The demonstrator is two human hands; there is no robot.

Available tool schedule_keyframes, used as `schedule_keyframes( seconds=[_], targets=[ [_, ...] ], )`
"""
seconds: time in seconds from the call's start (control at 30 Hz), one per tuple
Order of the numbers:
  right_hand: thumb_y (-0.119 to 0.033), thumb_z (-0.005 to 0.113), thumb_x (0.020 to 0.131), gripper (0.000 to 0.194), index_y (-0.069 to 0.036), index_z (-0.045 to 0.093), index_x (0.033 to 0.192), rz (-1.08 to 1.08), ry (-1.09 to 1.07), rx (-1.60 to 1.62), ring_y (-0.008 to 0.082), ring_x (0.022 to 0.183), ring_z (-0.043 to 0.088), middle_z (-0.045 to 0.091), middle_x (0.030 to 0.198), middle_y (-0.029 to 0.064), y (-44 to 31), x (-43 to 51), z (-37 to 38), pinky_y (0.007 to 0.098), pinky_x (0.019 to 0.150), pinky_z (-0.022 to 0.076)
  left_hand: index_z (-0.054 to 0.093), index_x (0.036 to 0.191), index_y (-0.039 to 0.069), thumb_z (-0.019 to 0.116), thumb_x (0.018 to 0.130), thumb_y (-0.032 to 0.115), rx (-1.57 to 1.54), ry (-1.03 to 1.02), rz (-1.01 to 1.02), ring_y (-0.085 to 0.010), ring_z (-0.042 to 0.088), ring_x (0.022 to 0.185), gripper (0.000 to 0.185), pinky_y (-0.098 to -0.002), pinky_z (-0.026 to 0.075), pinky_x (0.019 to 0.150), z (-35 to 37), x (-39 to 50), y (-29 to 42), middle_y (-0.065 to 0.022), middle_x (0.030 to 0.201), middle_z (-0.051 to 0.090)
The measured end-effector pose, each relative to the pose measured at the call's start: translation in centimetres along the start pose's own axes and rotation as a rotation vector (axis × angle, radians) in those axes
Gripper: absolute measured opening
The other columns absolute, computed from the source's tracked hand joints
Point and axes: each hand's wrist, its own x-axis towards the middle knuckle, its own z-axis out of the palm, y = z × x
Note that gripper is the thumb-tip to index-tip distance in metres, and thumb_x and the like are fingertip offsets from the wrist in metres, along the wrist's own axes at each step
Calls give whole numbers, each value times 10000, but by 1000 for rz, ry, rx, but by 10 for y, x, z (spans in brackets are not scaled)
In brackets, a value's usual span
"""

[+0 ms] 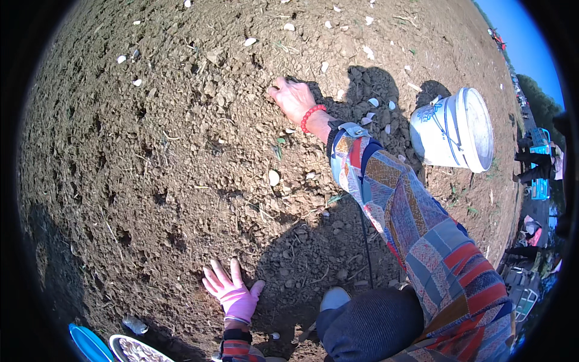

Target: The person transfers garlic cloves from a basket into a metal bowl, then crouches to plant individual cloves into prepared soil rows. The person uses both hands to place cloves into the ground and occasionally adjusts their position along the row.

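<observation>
My left hand point(234, 294), in a pink fingerless-looking glove, rests on the crumbly soil point(172, 217) with its fingers spread and nothing under grip. Farther out, my right hand point(292, 97) is bare, with a red bead bracelet at the wrist. Its fingers curl down against the soil, and their tips are hidden, so whether they hold anything does not show. White garlic cloves lie scattered around it: one clove point(273, 178) below the hand, another point(373, 102) in the shadow to its right, and another point(249, 41) beyond it.
A white plastic bucket point(434, 131) lies tipped on its side at right. At bottom left are a basin of cloves point(138, 349), a blue basin point(90, 345) and a clear plastic bottle point(135, 324). My knee point(371, 323) is close below. People and blue vehicles point(539, 163) stand far right.
</observation>
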Motion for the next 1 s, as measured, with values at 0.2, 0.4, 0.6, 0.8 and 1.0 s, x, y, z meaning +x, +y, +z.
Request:
schedule_keyframes(
  seconds=[0.2, 0.4, 0.6, 0.8, 1.0],
  targets=[
    [-122, 567, 813, 81, -69, 617, 850, -4, -56, -36, 263, 800, 668, 587, 929, 138, 1, 15, 7, 386, 684, 552, 335, 1458, 166, 768, 659, 606, 7, 32, 8, -574, 130, 1389, 1010, -719, 107, 1087, 2, -1, -1, -330, 1533, 150],
    [-132, 594, 790, 87, -107, 659, 737, -17, 30, -63, 207, 725, 669, 636, 849, 116, 4, 17, 5, 335, 634, 531, 328, 1461, 190, 782, 646, 600, -37, 35, 17, -580, 131, 1386, 1019, -728, 108, 1078, 5, -1, -4, -333, 1534, 142],
    [-138, 562, 825, 168, -115, 713, 754, -45, -95, -89, 270, 761, 688, 664, 899, 134, 9, 10, 1, 384, 660, 540, 319, 1465, 198, 787, 639, 599, -29, 51, 23, -583, 136, 1384, 1030, -727, 110, 1079, 7, -1, -4, -334, 1538, 132],
    [-121, 533, 833, 183, -50, 701, 836, 39, -211, -105, 315, 773, 691, 671, 972, 180, 6, 20, 2, 433, 662, 548, 335, 1456, 191, 787, 634, 602, -26, 34, 17, -586, 140, 1381, 1025, -727, 112, 1079, 7, 0, -4, -336, 1536, 137],
    [-123, 498, 872, 191, -42, 670, 848, -17, -54, -42, 317, 743, 695, 694, 856, 174, 9, 8, -5, 431, 628, 541, 343, 1448, 181, 787, 634, 602, -28, 31, 8, -588, 148, 1377, 1017, -727, 112, 1079, 6, 0, -3, -337, 1529, 156]
  ],
)
